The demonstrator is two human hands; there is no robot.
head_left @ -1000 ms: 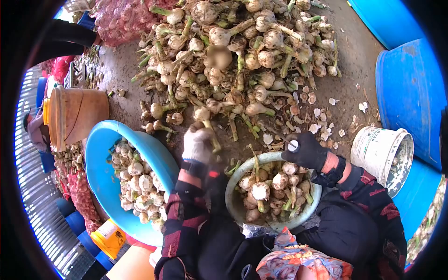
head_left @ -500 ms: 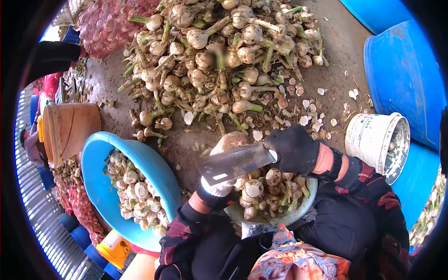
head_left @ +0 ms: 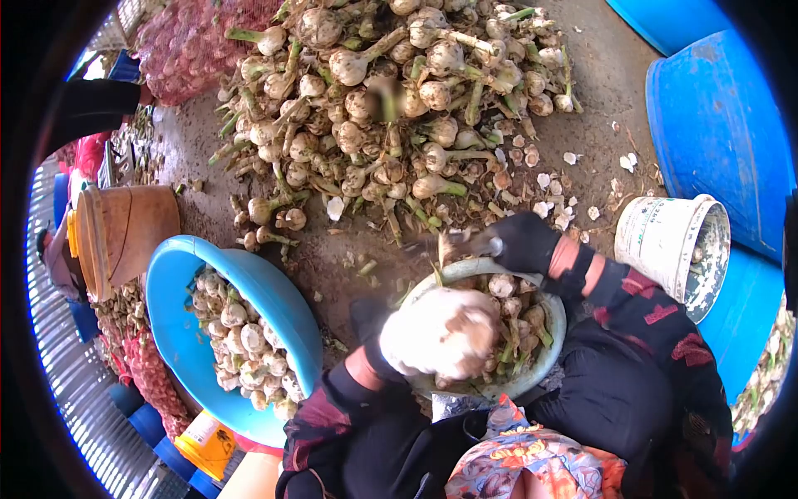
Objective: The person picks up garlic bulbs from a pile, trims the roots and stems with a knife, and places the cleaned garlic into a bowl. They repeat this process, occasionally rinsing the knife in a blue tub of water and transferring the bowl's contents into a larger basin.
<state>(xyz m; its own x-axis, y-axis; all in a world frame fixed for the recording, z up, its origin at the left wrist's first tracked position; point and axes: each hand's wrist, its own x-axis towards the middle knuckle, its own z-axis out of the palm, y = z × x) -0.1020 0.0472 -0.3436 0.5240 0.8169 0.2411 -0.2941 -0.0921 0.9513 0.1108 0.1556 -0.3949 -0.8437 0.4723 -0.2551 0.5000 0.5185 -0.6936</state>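
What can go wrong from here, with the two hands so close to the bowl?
The right hand holds what looks like a knife not far from the left hand; a slip might cut through the glove. The left hand, blurred over the bowl, could perhaps knock out some garlic bulbs.

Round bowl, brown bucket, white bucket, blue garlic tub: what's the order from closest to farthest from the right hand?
1. Round bowl, just below the right hand.
2. White bucket, to the right.
3. Blue garlic tub, to the left.
4. Brown bucket, farther left, past the tub.
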